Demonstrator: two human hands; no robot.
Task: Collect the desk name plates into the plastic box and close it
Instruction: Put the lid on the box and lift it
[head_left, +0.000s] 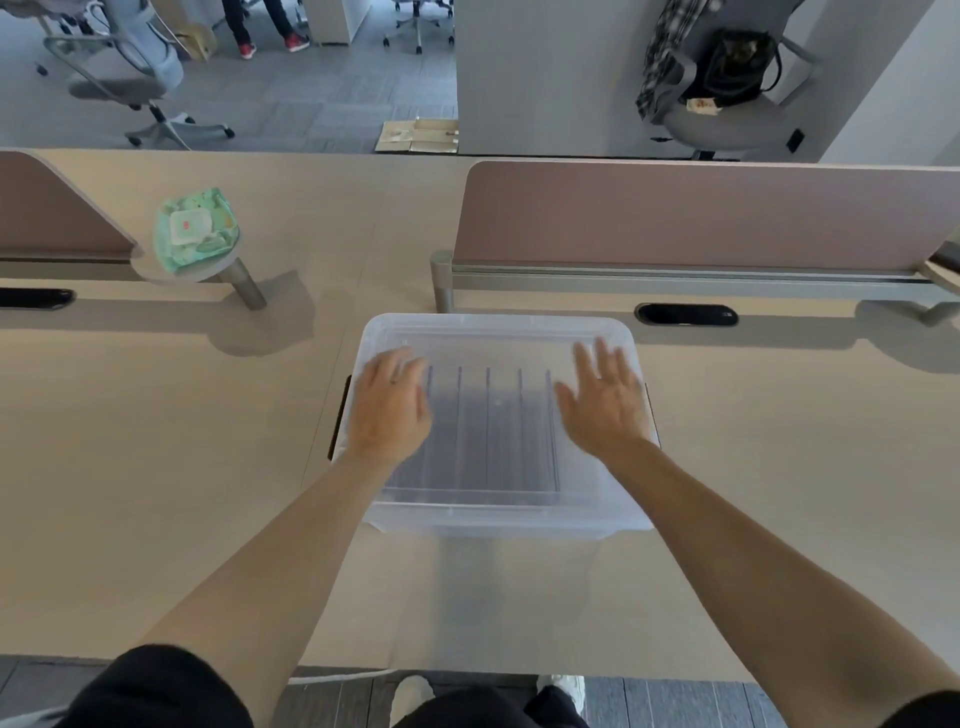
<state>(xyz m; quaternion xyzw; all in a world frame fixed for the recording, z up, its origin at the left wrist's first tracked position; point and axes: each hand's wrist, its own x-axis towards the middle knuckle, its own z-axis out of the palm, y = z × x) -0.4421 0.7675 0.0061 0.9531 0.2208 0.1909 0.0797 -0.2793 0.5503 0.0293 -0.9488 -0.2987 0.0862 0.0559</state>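
Observation:
A clear plastic box (498, 571) stands on the desk straight in front of me, with its translucent lid (493, 332) lying on top. Through the lid I see several name plates (488, 426) standing on edge in a row, as dark parallel lines. My left hand (389, 405) lies flat on the lid's left part, fingers together and pointing away from me. My right hand (602, 400) is over the lid's right part with its fingers spread and slightly blurred. Neither hand grips anything. A dark latch (337, 421) shows at the box's left side.
The light wooden desk (156, 467) spreads to both sides. Pink divider screens (701, 213) stand behind the box and at the far left. A green wipes pack (196, 236) rests on a small round shelf. Cable slots (685, 314) sit behind the box. Office chairs stand beyond.

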